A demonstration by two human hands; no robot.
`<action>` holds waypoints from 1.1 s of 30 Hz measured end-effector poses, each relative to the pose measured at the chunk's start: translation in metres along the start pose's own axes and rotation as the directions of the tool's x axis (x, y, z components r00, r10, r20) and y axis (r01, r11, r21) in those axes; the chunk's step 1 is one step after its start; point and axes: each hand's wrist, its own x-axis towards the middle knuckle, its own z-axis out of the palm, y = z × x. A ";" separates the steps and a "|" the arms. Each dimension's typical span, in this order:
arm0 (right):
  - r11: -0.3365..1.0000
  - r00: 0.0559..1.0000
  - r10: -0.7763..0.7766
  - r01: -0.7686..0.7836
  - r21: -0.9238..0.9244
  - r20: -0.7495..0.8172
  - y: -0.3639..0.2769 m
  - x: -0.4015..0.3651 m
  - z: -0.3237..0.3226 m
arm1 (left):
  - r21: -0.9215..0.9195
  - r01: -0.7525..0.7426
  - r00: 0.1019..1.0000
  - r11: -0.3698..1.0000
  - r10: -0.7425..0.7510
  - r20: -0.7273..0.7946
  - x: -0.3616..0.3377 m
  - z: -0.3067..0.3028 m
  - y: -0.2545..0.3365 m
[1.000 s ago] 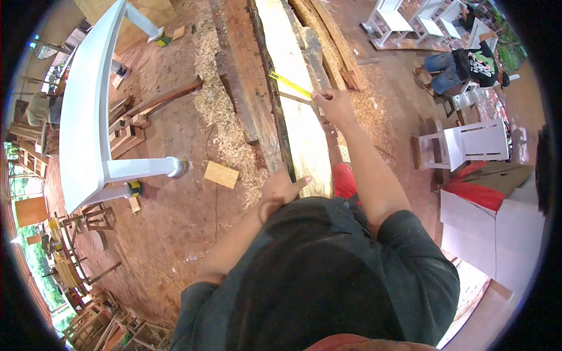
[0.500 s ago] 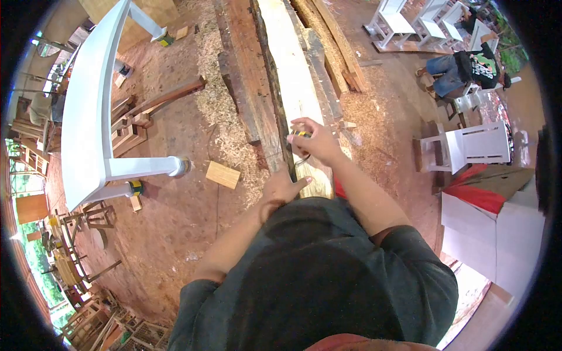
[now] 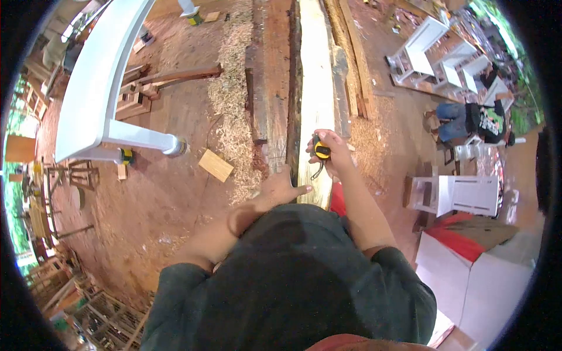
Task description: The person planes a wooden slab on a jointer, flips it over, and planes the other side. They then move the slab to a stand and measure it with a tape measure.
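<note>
My right hand (image 3: 335, 153) is wrapped round a black and yellow tape measure (image 3: 321, 150), from which a dark strap loop hangs. It is over the pale plank (image 3: 317, 76), near the end closest to my body. My left hand (image 3: 282, 186) rests at the plank's left edge, with the thumb stretched out over the pale wood and the other fingers mostly hidden beyond the edge. A dark, rough bark edge runs along the plank's left side.
A white table (image 3: 93, 76) stands at the left on legs set on cans. Wood shavings (image 3: 234, 105) and a small wood block (image 3: 215, 165) lie on the floor. White chairs (image 3: 453, 193) are at the right, near a person in a dark shirt (image 3: 490, 121).
The view has shifted. My right hand has turned so that the tape measure shows more fully. My left hand stays at the plank's edge.
</note>
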 end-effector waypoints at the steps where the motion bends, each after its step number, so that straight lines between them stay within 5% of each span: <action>1: 1.000 1.000 -0.002 0.002 -0.002 -0.013 0.001 0.000 0.001 | -0.011 -0.017 1.000 1.000 0.017 -0.016 0.004 0.005 -0.005; 33: 0.998 0.998 0.068 -0.067 -0.016 0.017 -0.004 0.006 0.003 | -0.021 -0.048 0.999 0.999 0.048 0.002 0.003 -0.002 -0.010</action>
